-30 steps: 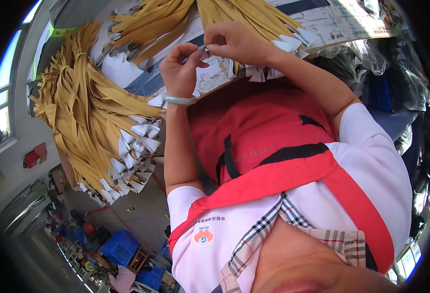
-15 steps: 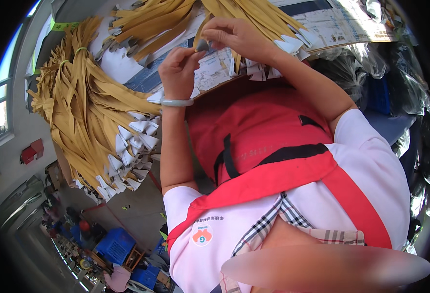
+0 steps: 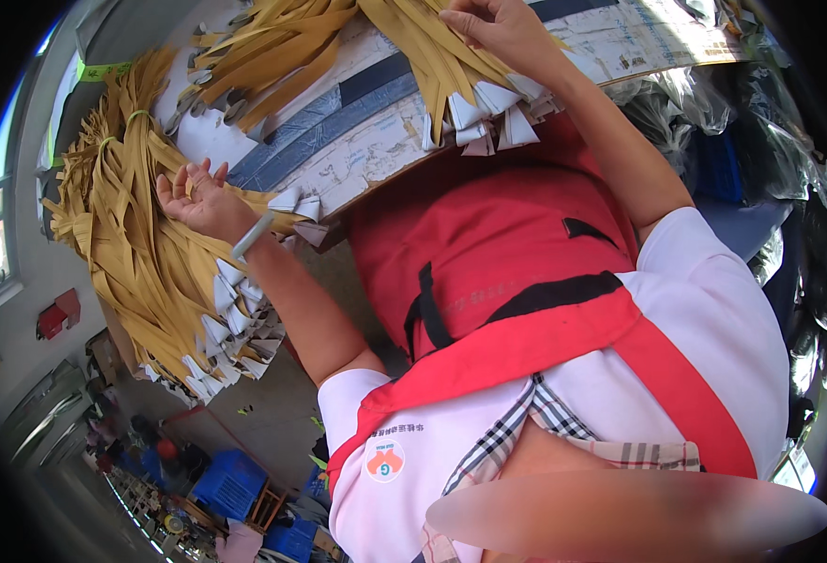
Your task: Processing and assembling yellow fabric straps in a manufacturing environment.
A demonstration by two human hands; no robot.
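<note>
My left hand (image 3: 202, 199) is open, palm up with fingers loosely curled and apart, over the edge of a big bundle of long yellow-brown fabric straps (image 3: 132, 216). That bundle hangs over the table's left end, with folded white tips at its lower end. At the top of the view, my right hand (image 3: 507, 36) has thumb and fingers drawn together over a second pile of yellow straps (image 3: 418, 56). Whatever lies between those fingertips cannot be made out. A third strap group (image 3: 282, 52), with grey rounded ends, rests farther left on the table.
The worn white table (image 3: 338, 174) carries dark blue strips (image 3: 315, 117). Clear plastic bags (image 3: 685, 103) crowd its right side. My red apron (image 3: 488, 244) touches its near edge. Blue crates (image 3: 230, 483) stand on the floor at lower left, with people beyond.
My hands have parted from a small grey strap end they held together. The left has swung left and down to the hanging bundle; the right has shifted up and right.
</note>
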